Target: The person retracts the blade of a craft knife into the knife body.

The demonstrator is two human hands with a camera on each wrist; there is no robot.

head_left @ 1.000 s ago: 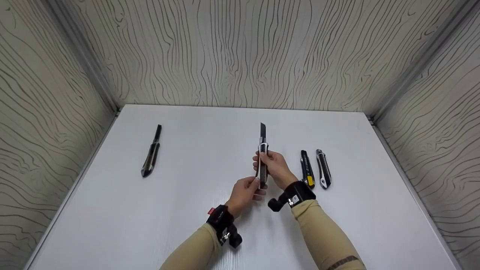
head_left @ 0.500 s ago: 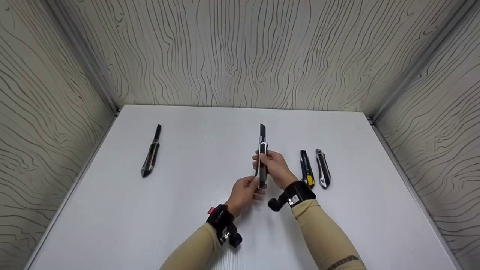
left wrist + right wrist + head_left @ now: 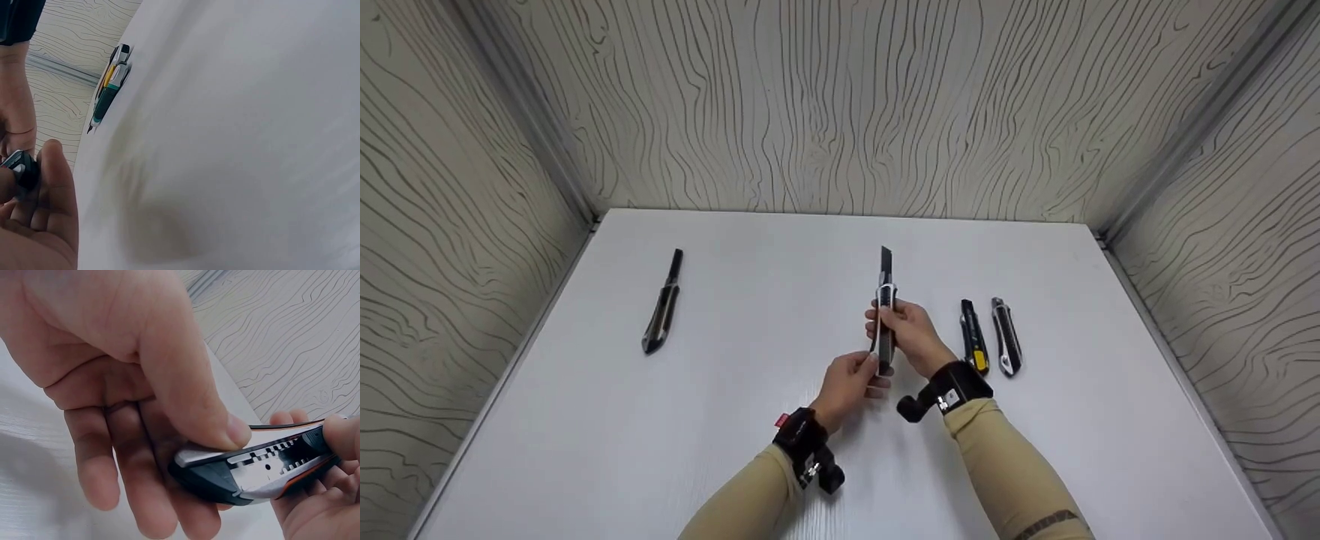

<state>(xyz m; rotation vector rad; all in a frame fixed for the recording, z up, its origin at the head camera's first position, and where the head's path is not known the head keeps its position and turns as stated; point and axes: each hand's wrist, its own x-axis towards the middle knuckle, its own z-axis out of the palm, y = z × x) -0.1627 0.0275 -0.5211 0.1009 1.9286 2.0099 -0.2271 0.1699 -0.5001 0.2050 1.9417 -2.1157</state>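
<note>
Right hand (image 3: 915, 334) grips a slim silver-black metal knife (image 3: 885, 298); left hand (image 3: 846, 382) pinches its six-o'clock end, perhaps setting the blade (image 3: 886, 260); next needs steadiness.

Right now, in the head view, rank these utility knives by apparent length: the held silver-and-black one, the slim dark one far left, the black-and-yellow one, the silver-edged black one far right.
1. Held knife (nearness may help)
2. Far-left knife
3. Black-and-yellow knife and far-right knife: too alike to rank
</note>
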